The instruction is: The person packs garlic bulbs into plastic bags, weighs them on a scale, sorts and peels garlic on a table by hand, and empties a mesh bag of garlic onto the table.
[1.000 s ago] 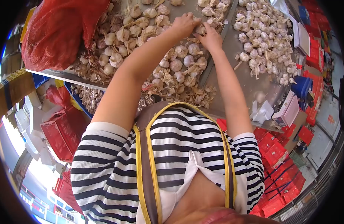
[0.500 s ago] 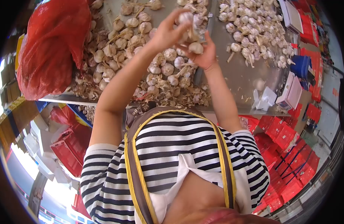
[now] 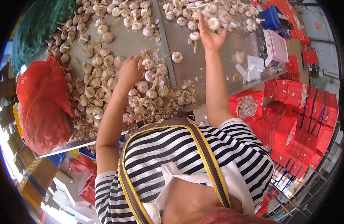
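Note:
My right hand [image 3: 212,39] is palm up with its fingers spread, at the near edge of the right-hand garlic pile [image 3: 235,8]. A pale garlic bulb [image 3: 213,24] shows just beyond its palm, between thumb and fingers; whether they touch is unclear. Over the left-hand garlic heap [image 3: 95,84], my left hand [image 3: 131,71] is palm down, its fingers loosely curved and apart. One bulb [image 3: 119,62] lies beside these fingers. I see nothing held in either hand. A single bulb [image 3: 177,57] rests on the metal table [image 3: 187,72], right of the divider strip [image 3: 165,44].
At the left are a red mesh sack [image 3: 43,108] and a green mesh sack [image 3: 41,30]. A pink-white box [image 3: 275,48], crumpled white plastic [image 3: 253,69] and a blue container [image 3: 273,18] stand at the right. Red crates [image 3: 284,125] fill the space below the table's right edge.
My hands have moved apart from the bulbs they held together: the left down to the left heap, the right to the right pile. The view has shifted, bringing the green sack into sight.

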Demonstrator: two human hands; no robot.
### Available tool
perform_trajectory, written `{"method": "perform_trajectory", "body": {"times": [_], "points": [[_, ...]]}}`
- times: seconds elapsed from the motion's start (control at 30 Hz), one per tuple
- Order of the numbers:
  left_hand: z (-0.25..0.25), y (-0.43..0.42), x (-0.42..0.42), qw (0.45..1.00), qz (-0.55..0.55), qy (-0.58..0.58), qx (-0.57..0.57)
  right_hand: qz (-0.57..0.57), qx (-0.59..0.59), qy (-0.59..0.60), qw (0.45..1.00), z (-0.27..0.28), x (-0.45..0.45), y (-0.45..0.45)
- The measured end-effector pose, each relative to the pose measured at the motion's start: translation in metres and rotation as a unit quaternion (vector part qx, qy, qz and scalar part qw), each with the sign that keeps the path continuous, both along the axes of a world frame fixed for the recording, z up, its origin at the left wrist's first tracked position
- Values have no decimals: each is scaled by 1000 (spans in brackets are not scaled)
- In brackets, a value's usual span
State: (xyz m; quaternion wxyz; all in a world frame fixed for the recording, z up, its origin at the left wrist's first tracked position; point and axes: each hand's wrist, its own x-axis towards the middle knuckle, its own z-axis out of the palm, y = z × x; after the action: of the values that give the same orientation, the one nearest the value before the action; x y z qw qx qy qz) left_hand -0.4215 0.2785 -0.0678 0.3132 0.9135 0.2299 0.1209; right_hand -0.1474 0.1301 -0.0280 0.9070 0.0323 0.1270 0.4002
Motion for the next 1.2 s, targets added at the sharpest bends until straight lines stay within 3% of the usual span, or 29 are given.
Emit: {"method": "perform_trajectory", "body": {"times": [0.03,0.07,0.1,0.13,0.2,0.23,0.27,0.33,0.37,0.4,0.47,0.53,0.6,0.63,0.67,0.73,0.77,0.8,0.87,0.9,1.0,1.07,1.1,1.13,1.2], "points": [[-13,-2,-4,998,-9,62,0,-70,-84,32,994,-6,6,1],[-25,-4,-8,992,-15,125,0,-71,-82,35,993,-19,5,6],[-32,-8,-8,985,-11,171,-4,12,-245,-135,960,-37,-2,15],[-39,-11,-7,984,-5,179,-7,101,-391,-296,866,-48,-15,25],[-56,-11,-12,983,-46,178,20,227,-438,-549,675,-73,-54,36],[-56,-11,-13,985,-32,170,15,282,-466,-652,528,-85,-68,42],[-53,-8,-14,987,-17,160,13,299,-453,-649,534,-89,-82,47],[-50,3,-20,988,36,148,-29,241,-396,-857,224,-84,-97,57],[-48,9,-22,988,75,119,-70,333,-394,-837,184,-90,-99,65],[-46,16,-28,986,78,126,-70,337,-389,-836,189,-88,-105,68],[-41,30,-40,950,147,55,-271,379,-333,-857,101,-81,-112,74],[-27,29,-44,927,164,91,-323,377,-321,-865,82,-89,-118,76],[-20,13,-44,977,69,104,-171,374,-306,-874,61,-97,-120,76],[-25,3,-41,992,37,100,-71,336,-340,-869,129,-100,-115,73],[-30,-4,-40,991,44,99,-73,296,-371,-858,196,-102,-107,72],[-38,-19,-38,985,-63,157,13,372,-396,-697,467,-96,-77,70],[-38,-24,-31,984,-67,163,-12,408,-394,-573,592,-88,-65,67],[-45,-27,-23,985,-62,162,-16,412,-392,-575,588,-83,-55,60],[-58,-32,-10,976,-85,198,27,379,-412,-669,488,-72,-47,48],[-54,-31,-7,977,-81,197,27,380,-409,-672,486,-69,-54,42],[-39,-18,-4,963,-80,255,-3,317,-367,-849,208,-50,-92,15],[-42,-4,-14,943,32,113,-311,264,-333,-903,70,-65,-100,2],[-43,1,-14,893,50,85,-438,264,-331,-903,72,-67,-104,0],[-43,2,-20,894,54,87,-437,274,-330,-902,55,-68,-109,0],[-34,10,-33,669,45,-86,-737,277,-322,-905,40,-71,-118,5]]}}
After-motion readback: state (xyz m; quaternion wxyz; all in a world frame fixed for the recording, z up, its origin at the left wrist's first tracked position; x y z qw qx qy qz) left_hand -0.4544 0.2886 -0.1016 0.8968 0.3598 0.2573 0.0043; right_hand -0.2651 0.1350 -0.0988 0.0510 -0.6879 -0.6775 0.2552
